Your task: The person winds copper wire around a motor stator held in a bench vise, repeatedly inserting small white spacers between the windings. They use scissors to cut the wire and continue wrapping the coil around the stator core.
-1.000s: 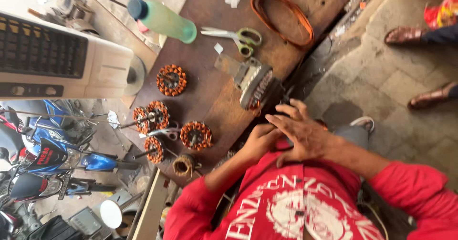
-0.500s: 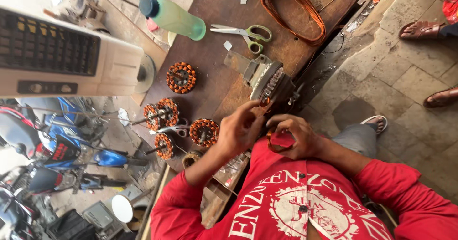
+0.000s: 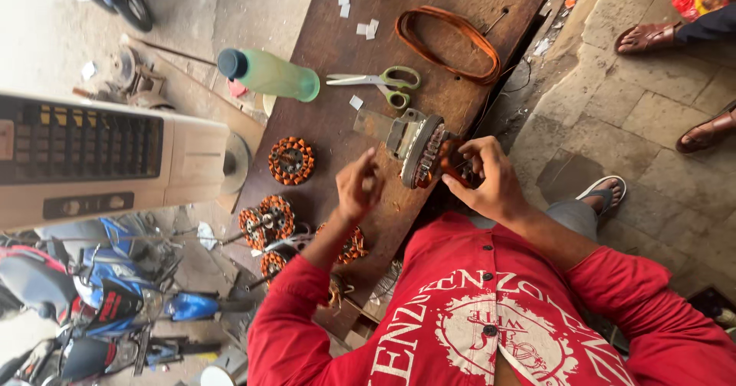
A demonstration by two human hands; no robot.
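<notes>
A round metal motor stator (image 3: 420,152) with copper winding stands on edge at the near edge of the brown wooden board (image 3: 330,137), on a metal bracket (image 3: 377,124). My right hand (image 3: 491,177) grips the stator's reddish copper winding on its right side. My left hand (image 3: 359,184) hovers just left of the stator, fingers curled and pinched together; nothing shows in it. Several orange wound stators lie by my left arm: one (image 3: 291,160), one (image 3: 265,220), one (image 3: 354,246).
Green-handled scissors (image 3: 382,82), a green bottle (image 3: 270,75), an orange-brown loop (image 3: 449,41) and white paper scraps (image 3: 357,18) lie on the board. A white air cooler (image 3: 100,160) and a blue motorcycle (image 3: 123,309) stand left. Another person's sandalled feet (image 3: 652,38) are at right.
Both hands were together by my lap, then at the stator. Now my left hand has drawn away to the left while my right hand stays on the winding.
</notes>
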